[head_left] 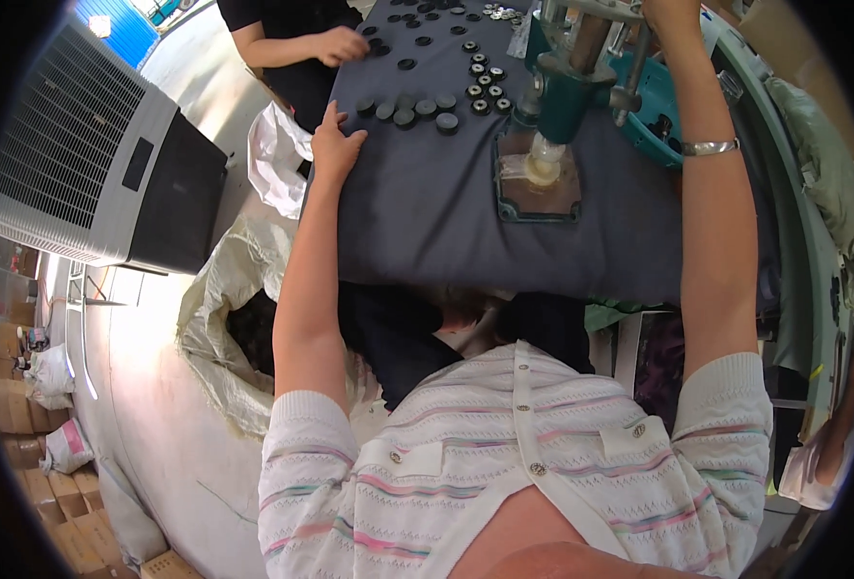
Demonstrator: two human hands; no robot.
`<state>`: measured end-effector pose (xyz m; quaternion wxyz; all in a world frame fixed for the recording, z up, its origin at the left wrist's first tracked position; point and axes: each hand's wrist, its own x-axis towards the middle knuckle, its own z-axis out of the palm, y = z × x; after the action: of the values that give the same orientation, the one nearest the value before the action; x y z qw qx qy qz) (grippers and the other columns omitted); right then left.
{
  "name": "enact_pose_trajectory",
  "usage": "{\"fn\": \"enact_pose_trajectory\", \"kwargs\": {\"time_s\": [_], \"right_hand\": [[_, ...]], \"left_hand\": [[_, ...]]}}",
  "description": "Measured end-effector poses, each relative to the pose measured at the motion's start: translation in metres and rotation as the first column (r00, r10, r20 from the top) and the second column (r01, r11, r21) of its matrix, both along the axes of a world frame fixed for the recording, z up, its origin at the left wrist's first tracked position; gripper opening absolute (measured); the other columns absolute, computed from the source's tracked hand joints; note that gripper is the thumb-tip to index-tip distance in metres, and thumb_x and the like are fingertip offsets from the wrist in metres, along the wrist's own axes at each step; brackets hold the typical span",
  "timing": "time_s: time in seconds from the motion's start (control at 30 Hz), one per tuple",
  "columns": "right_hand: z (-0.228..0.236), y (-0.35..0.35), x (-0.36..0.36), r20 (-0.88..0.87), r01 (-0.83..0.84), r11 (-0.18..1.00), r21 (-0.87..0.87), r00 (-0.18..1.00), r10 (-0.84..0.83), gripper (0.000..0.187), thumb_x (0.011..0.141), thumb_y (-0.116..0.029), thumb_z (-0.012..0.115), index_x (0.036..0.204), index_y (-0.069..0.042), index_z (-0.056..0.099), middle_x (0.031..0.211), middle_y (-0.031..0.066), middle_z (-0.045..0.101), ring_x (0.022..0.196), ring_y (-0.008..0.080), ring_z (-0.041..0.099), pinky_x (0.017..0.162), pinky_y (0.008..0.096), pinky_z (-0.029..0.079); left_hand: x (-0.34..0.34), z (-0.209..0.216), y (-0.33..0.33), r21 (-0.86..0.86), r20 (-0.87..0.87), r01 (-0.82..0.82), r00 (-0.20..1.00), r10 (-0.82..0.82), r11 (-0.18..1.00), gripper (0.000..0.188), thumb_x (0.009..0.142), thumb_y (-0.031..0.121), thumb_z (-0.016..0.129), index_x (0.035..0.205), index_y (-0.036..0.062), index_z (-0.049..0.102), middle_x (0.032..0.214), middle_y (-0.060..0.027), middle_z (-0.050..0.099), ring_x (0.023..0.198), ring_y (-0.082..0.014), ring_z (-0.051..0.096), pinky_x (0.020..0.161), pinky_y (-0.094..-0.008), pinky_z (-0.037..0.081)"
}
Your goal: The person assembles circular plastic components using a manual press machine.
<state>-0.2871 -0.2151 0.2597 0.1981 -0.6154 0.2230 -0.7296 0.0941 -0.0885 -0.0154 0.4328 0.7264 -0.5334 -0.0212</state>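
My left hand rests at the left edge of the grey cloth-covered table, fingers apart and holding nothing. Just right of it lies a cluster of round black caps. At the top edge, partly cut off, my right hand closes around the lever of a green bench press. Below the press head, a clear and yellowish round piece stands on the base plate. Black rings with pale centres lie left of the press.
Across the table's left corner is another person's hand, near scattered black rings. A teal basket holding dark parts stands right of the press. White sacks and a large air cooler occupy the left floor, with cardboard boxes beyond.
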Motion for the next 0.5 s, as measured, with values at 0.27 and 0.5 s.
{"fn": "enact_pose_trajectory", "kwargs": {"time_s": [0.27, 0.5], "right_hand": [[0.002, -0.008, -0.004, 0.101, -0.047, 0.998, 0.036, 0.994, 0.043, 0.021, 0.099, -0.026, 0.051, 0.096, -0.009, 0.063, 0.073, -0.0017, 0.053, 0.052, 0.0040, 0.042, 0.040, 0.0184, 0.029], [0.006, 0.002, 0.000, 0.125, -0.028, 0.996, 0.090, 0.992, 0.017, 0.020, 0.099, -0.025, 0.051, 0.094, -0.010, 0.063, 0.073, -0.0016, 0.054, 0.051, 0.0038, 0.042, 0.040, 0.0181, 0.029]], "left_hand": [[0.010, -0.004, -0.054, 0.118, 0.098, -0.004, 0.995, -0.007, 0.993, 0.089, 0.068, 0.025, 0.080, 0.145, 0.0072, 0.039, 0.115, -0.0055, 0.070, 0.108, -0.0307, 0.057, 0.094, -0.0391, 0.047], [0.006, -0.001, -0.056, 0.093, 0.132, -0.011, 0.991, -0.001, 0.996, 0.084, 0.069, 0.024, 0.081, 0.142, 0.0082, 0.044, 0.112, -0.0039, 0.071, 0.107, -0.0285, 0.058, 0.093, -0.0389, 0.048]]}}
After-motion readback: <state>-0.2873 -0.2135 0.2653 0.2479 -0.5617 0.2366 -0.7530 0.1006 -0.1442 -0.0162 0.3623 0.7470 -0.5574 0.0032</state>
